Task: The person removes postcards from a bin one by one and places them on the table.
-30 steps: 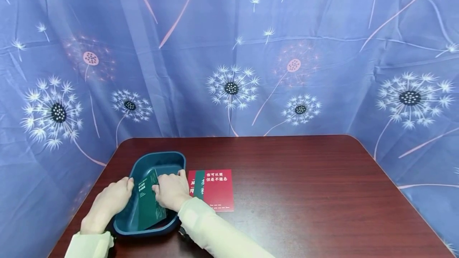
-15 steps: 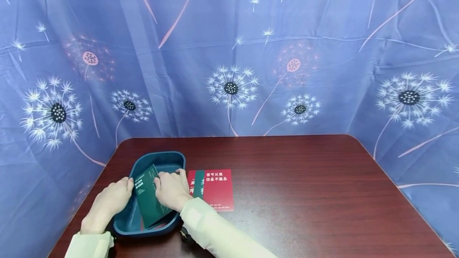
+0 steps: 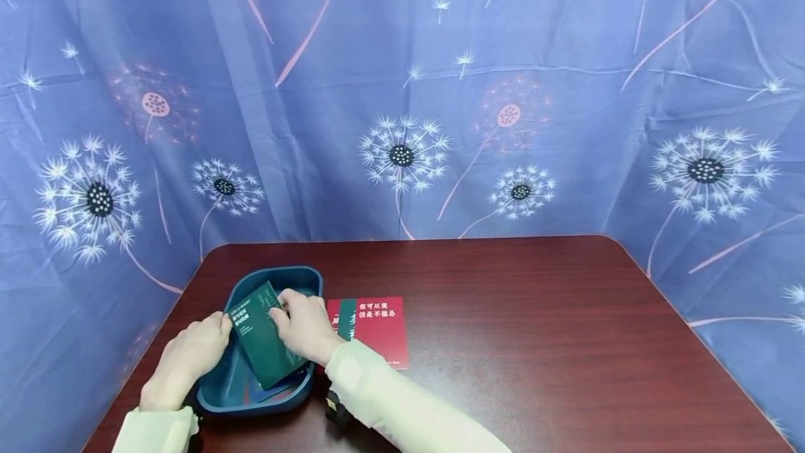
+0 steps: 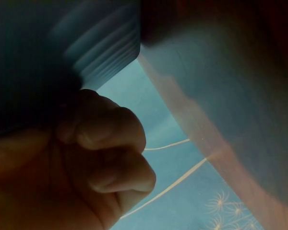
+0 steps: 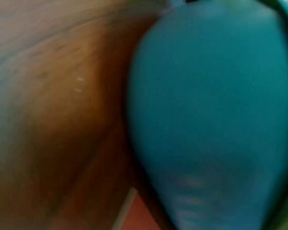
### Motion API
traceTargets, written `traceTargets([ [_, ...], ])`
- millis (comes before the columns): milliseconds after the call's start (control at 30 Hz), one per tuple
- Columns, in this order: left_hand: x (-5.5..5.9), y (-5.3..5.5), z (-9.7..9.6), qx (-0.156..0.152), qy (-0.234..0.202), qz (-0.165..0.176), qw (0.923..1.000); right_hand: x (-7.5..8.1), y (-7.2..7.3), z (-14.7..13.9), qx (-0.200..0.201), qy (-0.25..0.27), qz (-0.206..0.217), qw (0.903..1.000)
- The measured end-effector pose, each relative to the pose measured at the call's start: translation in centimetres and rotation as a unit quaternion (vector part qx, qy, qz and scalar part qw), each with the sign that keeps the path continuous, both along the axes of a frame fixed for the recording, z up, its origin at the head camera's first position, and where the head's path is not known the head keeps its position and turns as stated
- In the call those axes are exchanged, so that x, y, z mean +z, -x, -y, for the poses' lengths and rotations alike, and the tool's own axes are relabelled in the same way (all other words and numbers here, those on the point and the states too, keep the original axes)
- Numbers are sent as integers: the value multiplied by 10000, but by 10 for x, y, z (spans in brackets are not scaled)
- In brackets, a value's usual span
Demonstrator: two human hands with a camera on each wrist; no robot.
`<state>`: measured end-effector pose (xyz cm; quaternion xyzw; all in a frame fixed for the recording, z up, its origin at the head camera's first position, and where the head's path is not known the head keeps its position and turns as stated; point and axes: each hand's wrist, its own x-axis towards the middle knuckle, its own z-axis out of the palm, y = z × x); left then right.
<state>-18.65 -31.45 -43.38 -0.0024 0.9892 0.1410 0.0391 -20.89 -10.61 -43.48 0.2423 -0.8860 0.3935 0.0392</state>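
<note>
A dark blue plastic basin (image 3: pixel 231 408) stands at the table's left. My left hand (image 3: pixel 191 354) grips its left rim; in the left wrist view, that hand's curled fingers (image 4: pixel 117 129) lie against the basin's ribbed side (image 4: pixel 105 60). My right hand (image 3: pixel 306 326) pinches a dark green card with white lettering (image 3: pixel 263 341) by its right side. The card is tilted over the basin. Below it, a blue flat item (image 3: pixel 279 389) and a bit of red show inside. The right wrist view is blurred and mostly filled by the basin's teal wall (image 5: pixel 211 105); that hand's fingers are hidden there.
Right of the basin lies a red card with white characters (image 3: pixel 382 334), with a green strip (image 3: pixel 346 319) along its left part. The brown table (image 3: pixel 534 327) extends to the right. A blue dandelion-print curtain (image 3: pixel 327 159) hangs behind it and at both sides.
My right hand has raised the green card up from deeper in the basin and turned its lower end to the right, uncovering the blue item. My left hand has stayed on the rim.
</note>
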Motion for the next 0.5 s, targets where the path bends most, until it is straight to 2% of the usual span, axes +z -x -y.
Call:
traceTargets([
  [100, -2, -1, 0, -2, 20, -4, 10000, 8, 0, -9, 101, 702, 563, 9959],
  [200, -2, 0, 0, -40, 17, -12, 10000, 19, -1, -19, 46, 1059, 919, 9901],
  [333, 1, 1, 0, -32, 12, 76, 10000, 31, -2, -34, -119, 1224, 1059, 9867],
  [500, 2, 2, -1, -6, 7, 133, 9999, 36, -4, -55, -280, 1503, 1213, 9808],
])
